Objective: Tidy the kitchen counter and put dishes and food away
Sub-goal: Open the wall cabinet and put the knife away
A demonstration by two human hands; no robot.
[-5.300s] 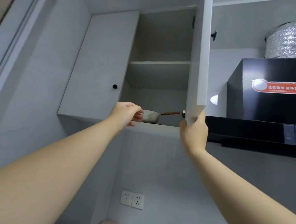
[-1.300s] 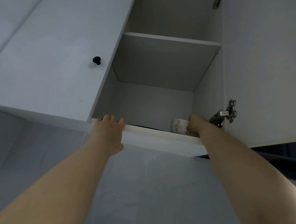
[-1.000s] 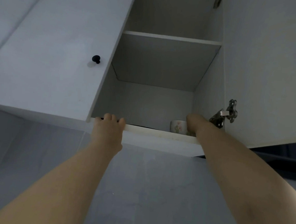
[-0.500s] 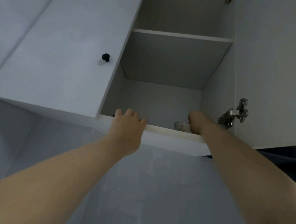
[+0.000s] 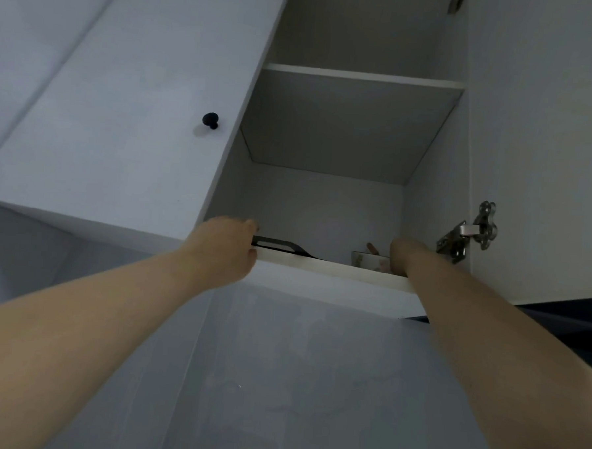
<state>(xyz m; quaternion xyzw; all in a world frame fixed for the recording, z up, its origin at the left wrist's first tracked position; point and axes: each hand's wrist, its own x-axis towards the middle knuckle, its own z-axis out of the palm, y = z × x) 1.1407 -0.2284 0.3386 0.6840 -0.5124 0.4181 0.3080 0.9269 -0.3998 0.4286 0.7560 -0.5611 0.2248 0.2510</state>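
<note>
I look up into an open wall cabinet [image 5: 336,270]. My left hand [image 5: 223,244] is at the front left of its bottom shelf, fingers curled on the end of a black slotted handle [image 5: 279,247] that lies along the shelf edge. My right hand [image 5: 401,252] reaches in at the right, next to a small white floral pot [image 5: 366,260]. One fingertip shows behind the pot's rim, so the fingers wrap round it. The shelf's front edge hides most of the pot and of both hands' fingers.
The cabinet's open door [image 5: 539,134] hangs at the right on a metal hinge [image 5: 469,233]. An upper shelf [image 5: 360,76] spans the cabinet. The closed left door has a black knob [image 5: 210,120]. A dark range hood [image 5: 575,307] shows at the right, over a grey wall [image 5: 296,379].
My left hand slid right along the shelf edge and now has the black handle in it. My right hand reached deeper round the floral pot, which sits lower behind the edge.
</note>
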